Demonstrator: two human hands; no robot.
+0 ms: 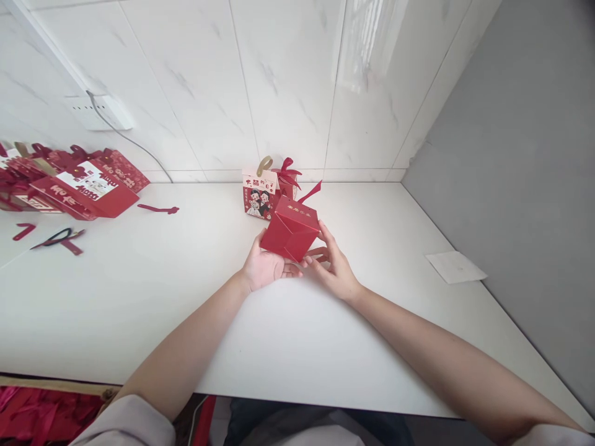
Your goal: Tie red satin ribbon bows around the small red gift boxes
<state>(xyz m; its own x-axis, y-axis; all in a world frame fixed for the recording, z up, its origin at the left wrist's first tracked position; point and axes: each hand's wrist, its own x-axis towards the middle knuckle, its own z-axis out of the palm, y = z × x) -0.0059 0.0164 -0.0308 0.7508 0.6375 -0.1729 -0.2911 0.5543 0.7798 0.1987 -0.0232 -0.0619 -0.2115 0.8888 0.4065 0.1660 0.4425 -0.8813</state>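
Note:
A red gift box, tilted, is held between my two hands just above the white table. My left hand cradles it from below on the left, its thumb at the box's left edge and its fingers extended beneath. On the right, my right hand grips the lower corner with thumb and fingers. A red ribbon sticks up from behind this box. Right behind stand a printed box with a cartoon couple and another red box with a ribbon bow, partly hidden.
Several flattened or folded red boxes pile up at the left. Scissors and a loose ribbon piece lie near them. White paper lies by the grey panel at right. Red ribbons fill a container below left.

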